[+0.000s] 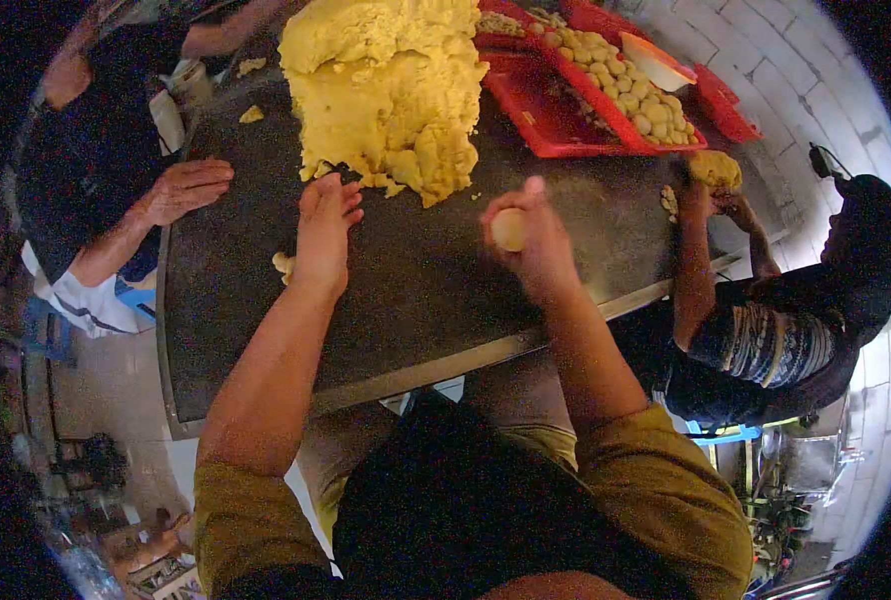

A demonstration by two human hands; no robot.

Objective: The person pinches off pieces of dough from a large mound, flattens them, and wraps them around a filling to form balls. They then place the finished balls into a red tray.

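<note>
A big slab of yellow dough (391,90) with a crumbly, torn near edge lies on the dark table. My left hand (324,225) is just below that edge, its fingers loosely parted and nothing visible in them. A small lump of dough (284,265) rests beside my left wrist. In my right hand (543,245), slightly blurred, a pale round dough ball (509,230) sits between thumb and fingers, over the table to the right of the slab.
Red trays (551,130) stand at the back right, one filled with dough balls (621,80). On the left, a person's hand (191,190) is over the table edge. Another person at right holds a dough lump (716,172). Dough scraps (253,115) lie beside the slab.
</note>
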